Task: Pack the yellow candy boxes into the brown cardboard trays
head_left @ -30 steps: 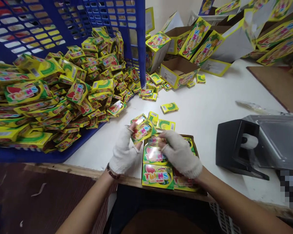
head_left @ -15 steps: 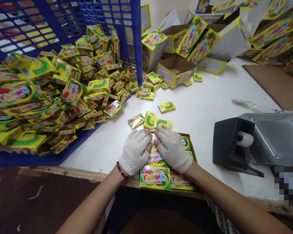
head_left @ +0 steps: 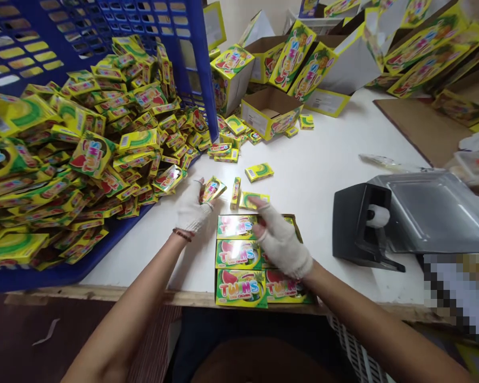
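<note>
Overhead, white table (head_left: 327, 159); blue crate (head_left: 104, 21), yellow boxes (head_left: 287, 58)

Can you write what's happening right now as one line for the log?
left hand: holds small candy box | right hand: over tray of candy boxes, fingertips at loose candy box | blue crate: tipped, spilling boxes

Bright, even indoor light; soft shadows; wide-angle bending at the edges; slight motion blur; pixelated patch at lower right.
</note>
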The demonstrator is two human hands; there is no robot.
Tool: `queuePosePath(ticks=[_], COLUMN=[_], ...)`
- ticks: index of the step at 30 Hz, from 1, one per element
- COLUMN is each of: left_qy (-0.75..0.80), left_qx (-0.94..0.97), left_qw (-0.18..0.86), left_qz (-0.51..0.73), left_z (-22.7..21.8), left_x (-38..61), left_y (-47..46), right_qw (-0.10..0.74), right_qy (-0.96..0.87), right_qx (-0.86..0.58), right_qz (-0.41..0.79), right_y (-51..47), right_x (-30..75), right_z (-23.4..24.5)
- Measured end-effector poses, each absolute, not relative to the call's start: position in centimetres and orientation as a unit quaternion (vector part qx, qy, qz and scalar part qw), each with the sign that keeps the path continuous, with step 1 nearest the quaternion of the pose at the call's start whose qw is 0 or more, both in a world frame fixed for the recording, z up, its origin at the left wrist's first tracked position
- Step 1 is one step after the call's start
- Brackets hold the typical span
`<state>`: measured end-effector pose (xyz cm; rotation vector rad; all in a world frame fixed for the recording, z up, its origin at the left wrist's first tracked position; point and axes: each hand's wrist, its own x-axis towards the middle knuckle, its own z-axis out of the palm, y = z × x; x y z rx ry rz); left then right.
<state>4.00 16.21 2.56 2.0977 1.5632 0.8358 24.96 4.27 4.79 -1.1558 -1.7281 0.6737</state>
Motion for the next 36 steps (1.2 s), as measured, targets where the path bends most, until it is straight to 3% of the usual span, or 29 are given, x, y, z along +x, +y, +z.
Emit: queuePosePath(ticks=[3, 5, 8, 12, 18, 21, 25, 27, 30, 33, 36], left_qy=[0.453, 0.317, 0.239, 0.321, 0.536, 0.606, 0.593, 0.57, 0.475, 0.342, 0.204], left_qx=[0.794, 0.86, 0.896, 0.871, 0.793, 0.739, 0.736, 0.741, 0.776, 0.869, 0.937], left_qw=[0.183, 0.168, 0.175, 0.157, 0.188, 0.261, 0.305, 0.328, 0.342, 0.211, 0.089], left_qz=[0.362, 0.363, 0.33, 0.337, 0.222, 0.134, 0.116, 0.136, 0.234, 0.29, 0.27], left_z=[6.3, 8.5, 9.7, 8.4, 7.2, 6.0, 4.7, 5.3, 7.5, 9.4, 10.0], left_x=[5.1, 6.4, 7.6, 7.0, 7.9, 9.9, 11.0, 10.6, 9.8, 10.2, 11.3], left_y=[11.2, 7.5, 3.7, 4.5, 13.8, 17.7, 19.7, 19.0, 16.0, 11.5, 7.9], right_qw=[0.527, 0.483, 0.361, 0.289, 0.375, 0.301, 0.191, 0.205, 0.332, 0.449, 0.402], right_qy=[-0.611, -0.621, -0.659, -0.685, -0.713, -0.76, -0.81, -0.813, -0.741, -0.597, -0.568], right_qx=[-0.507, -0.52, -0.562, -0.597, -0.577, -0.572, -0.552, -0.538, -0.554, -0.587, -0.606], right_qz=[0.303, 0.332, 0.344, 0.304, 0.135, 0.061, 0.054, 0.089, 0.186, 0.311, 0.384], right_y=[4.0, 3.4, 1.7, -1.8, -4.6, -4.7, -5.0, -5.0, -3.9, -1.1, 1.8], right_x=[25.7, 26.4, 28.0, 29.5, 28.1, 27.1, 27.1, 27.8, 29.0, 29.9, 30.5], right_z=[7.2, 9.3, 11.4, 10.5, 6.5, 6.0, 6.1, 6.1, 6.3, 7.5, 9.3])
